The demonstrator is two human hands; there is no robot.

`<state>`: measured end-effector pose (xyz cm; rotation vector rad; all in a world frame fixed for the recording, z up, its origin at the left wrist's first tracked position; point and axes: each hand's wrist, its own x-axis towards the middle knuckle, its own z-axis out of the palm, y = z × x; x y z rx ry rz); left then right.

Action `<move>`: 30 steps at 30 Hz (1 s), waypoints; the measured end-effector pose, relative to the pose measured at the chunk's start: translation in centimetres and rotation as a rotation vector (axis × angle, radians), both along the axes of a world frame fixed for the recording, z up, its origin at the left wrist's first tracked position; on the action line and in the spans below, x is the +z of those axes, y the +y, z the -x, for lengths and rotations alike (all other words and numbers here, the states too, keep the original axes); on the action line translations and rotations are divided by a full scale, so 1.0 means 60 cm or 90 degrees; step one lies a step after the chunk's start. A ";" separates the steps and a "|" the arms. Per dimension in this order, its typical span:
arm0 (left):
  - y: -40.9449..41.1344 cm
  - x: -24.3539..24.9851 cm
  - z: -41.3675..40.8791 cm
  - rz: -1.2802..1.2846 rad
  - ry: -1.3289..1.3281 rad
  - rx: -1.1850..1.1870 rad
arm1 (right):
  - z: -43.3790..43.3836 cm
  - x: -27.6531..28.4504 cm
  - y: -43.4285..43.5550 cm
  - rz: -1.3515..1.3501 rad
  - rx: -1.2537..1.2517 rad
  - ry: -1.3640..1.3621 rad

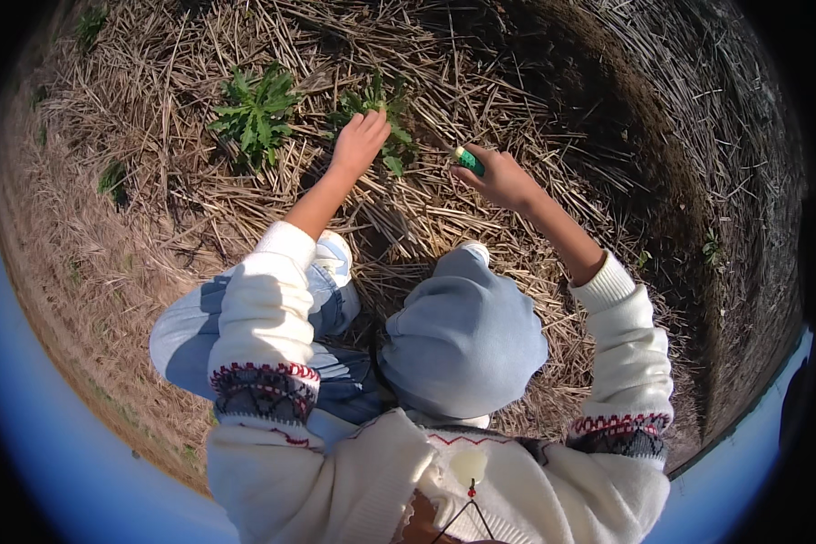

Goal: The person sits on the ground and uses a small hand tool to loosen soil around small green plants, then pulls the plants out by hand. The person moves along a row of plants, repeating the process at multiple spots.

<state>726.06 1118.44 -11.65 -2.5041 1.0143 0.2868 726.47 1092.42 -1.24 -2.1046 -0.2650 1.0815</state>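
Observation:
My left hand (363, 141) reaches down onto a leafy green plant (396, 163), its fingertips among the leaves; whether they pinch a leaf or stem cannot be made out. To the right, my right hand (493, 175) is closed around the green handle (469, 160) of a hand tool with a pale yellow end. The tool's working part points towards the plant's base and is hard to see against the straw. A second, fuller leafy plant (256, 114) grows to the left of my left hand.
Dry cut straw (408, 217) covers the ground around both plants. A dark furrow (659, 183) curves along the right side. Smaller green weeds (112, 181) stand at the left. My bent knees (466, 333) and a shoe (334, 255) are close below my hands.

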 end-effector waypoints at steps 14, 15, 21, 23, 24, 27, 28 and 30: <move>-0.011 0.032 0.015 0.198 0.107 0.140 | -0.085 0.033 0.112 0.089 -0.068 0.057; -0.017 0.043 0.014 0.210 0.143 0.173 | -0.085 0.033 0.114 0.092 -0.074 0.054; -0.071 0.100 0.030 1.046 0.451 0.834 | -0.054 0.036 0.129 0.070 -0.110 0.066; -0.100 0.159 0.018 1.086 0.551 0.955 | -0.045 0.032 0.118 0.076 -0.119 0.079; -0.115 0.170 0.022 1.141 0.580 0.999 | -0.042 0.033 0.118 0.074 -0.118 0.080; -0.157 0.187 0.013 1.176 0.541 1.064 | -0.027 0.017 0.123 0.080 -0.149 0.072; -0.164 0.184 0.014 1.200 0.551 1.118 | -0.027 0.017 0.124 0.062 -0.111 0.078; -0.177 0.187 0.013 1.233 0.532 1.211 | -0.015 0.018 0.123 0.059 -0.100 0.053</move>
